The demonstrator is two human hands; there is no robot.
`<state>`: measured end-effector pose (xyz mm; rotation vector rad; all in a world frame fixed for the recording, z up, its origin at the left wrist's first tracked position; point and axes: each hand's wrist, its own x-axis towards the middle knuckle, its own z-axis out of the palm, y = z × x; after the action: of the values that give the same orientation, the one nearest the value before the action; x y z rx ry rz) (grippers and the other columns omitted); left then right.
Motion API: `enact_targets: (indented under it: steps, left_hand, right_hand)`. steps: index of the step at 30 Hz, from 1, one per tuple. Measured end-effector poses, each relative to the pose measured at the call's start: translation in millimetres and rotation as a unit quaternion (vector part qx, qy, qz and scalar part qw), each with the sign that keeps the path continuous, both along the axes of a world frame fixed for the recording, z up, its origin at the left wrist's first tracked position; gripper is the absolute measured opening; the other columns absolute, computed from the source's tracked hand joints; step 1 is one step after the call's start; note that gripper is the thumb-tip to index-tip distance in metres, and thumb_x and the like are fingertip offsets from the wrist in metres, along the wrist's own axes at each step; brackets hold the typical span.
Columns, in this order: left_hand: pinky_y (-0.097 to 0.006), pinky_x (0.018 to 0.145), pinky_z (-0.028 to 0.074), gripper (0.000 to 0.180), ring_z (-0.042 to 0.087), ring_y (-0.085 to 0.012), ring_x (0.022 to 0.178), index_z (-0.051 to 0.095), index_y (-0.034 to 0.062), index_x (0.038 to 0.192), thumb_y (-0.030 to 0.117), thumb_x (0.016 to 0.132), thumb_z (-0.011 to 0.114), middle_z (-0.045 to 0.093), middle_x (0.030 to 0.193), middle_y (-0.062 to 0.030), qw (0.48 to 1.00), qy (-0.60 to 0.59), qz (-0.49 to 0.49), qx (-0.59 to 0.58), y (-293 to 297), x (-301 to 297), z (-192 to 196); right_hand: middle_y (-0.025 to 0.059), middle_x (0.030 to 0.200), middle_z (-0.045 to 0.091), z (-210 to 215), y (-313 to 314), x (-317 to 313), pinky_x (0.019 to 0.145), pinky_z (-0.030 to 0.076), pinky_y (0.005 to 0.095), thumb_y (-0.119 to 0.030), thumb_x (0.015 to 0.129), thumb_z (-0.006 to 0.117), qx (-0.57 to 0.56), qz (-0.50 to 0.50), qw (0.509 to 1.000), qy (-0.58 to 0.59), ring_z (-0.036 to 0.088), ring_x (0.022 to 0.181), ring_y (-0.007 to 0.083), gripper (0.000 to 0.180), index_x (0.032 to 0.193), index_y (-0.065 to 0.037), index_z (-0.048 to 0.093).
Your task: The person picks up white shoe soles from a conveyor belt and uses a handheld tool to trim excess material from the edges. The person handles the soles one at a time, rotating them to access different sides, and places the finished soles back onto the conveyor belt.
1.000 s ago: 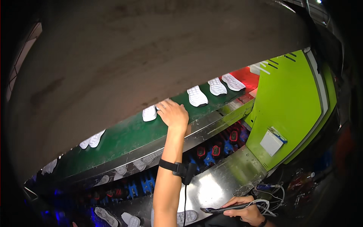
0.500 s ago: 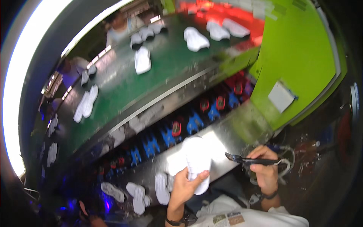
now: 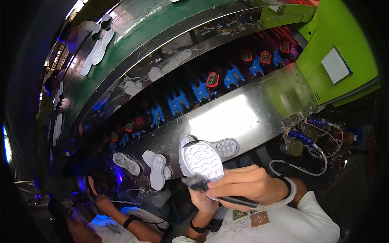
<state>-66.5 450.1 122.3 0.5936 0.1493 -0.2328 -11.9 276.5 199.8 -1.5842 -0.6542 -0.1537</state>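
Note:
A white shoe sole (image 3: 202, 158) is in my left hand (image 3: 204, 202), its wavy-ridged face turned up. The left fingers are closed on its lower end and partly hidden. Over that end, my right hand (image 3: 251, 184) grips a slim black hand tool (image 3: 239, 201). The tool's dark, wider head (image 3: 195, 183) lies against or just above the sole near my left hand; whether it touches I cannot tell. Beside and behind the held sole, a sole (image 3: 186, 142) and another sole (image 3: 227, 148) lie on the metal shelf (image 3: 255, 137).
Further left on the shelf lie stacked soles (image 3: 157, 172) and a single sole (image 3: 126, 163). Beyond are blue clamps (image 3: 178, 103) and a green belt (image 3: 133, 30) carrying soles. Blue coiled hoses (image 3: 300, 137) hang at right. A co-worker's hand (image 3: 104, 204) is at lower left.
My right hand has come left, bringing the tool from beside the sole to its lower end. The sole now shows its ridged face. The whole view has shifted.

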Motion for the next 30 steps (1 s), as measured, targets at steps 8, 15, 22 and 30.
enact_targets:
  steps: [8, 15, 22, 30]
  left_hand:
    - [-0.039, 0.085, 0.051, 0.063, 0.058, -0.0313, 0.103, 0.047, -0.0056, 0.133, 0.044, 0.098, 0.031, 0.056, 0.119, -0.0224, 0.992, -0.018, -0.014, -0.123, -28.3, 43.9, 28.5]
    - [-0.037, 0.07, 0.049, 0.061, 0.059, -0.0296, 0.082, 0.045, -0.0034, 0.136, 0.045, 0.099, 0.032, 0.058, 0.115, -0.023, 0.976, -0.004, -0.192, -0.098, -16.8, 59.5, 23.7]
    - [-0.044, 0.091, 0.055, 0.058, 0.067, -0.036, 0.105, 0.05, -0.0179, 0.128, 0.025, 0.089, 0.045, 0.06, 0.121, -0.0351, 0.897, 0.062, -0.436, -0.02, 12.3, 101.4, 47.9]
    - [-0.063, 0.09, 0.051, 0.06, 0.061, -0.0451, 0.114, 0.045, -0.0007, 0.14, 0.042, 0.1, 0.032, 0.058, 0.128, -0.0317, 0.968, 0.099, -0.208, -0.096, 45.6, 90.5, 41.1]
  right_hand:
    - [0.0169, 0.1, 0.072, 8.6, -17.6, -24.0, 0.077, 0.056, 0.0337, 0.004, 0.074, 0.079, 0.049, 0.028, 0.993, 0.105, 0.069, 0.079, 0.0261, 0.028, 0.102, 0.002, 0.073]
    - [0.0202, 0.098, 0.073, 16.9, -34.3, -30.6, 0.061, 0.055, 0.027, 0.007, 0.07, 0.081, -0.026, -0.006, 0.999, 0.042, 0.07, 0.069, 0.0202, 0.026, 0.094, 0.002, 0.076]
    - [0.0177, 0.111, 0.068, 11.7, -42.7, -44.2, 0.079, 0.058, 0.033, 0.0, 0.084, 0.07, -0.049, 0.183, 0.98, 0.057, 0.069, 0.094, 0.0278, 0.024, 0.108, 0.006, 0.07]
    - [0.0195, 0.097, 0.072, 9.6, -53.2, -12.7, 0.074, 0.059, 0.0292, 0.005, 0.073, 0.08, 0.047, -0.083, 0.988, 0.121, 0.073, 0.087, 0.0246, 0.025, 0.096, 0.004, 0.073]
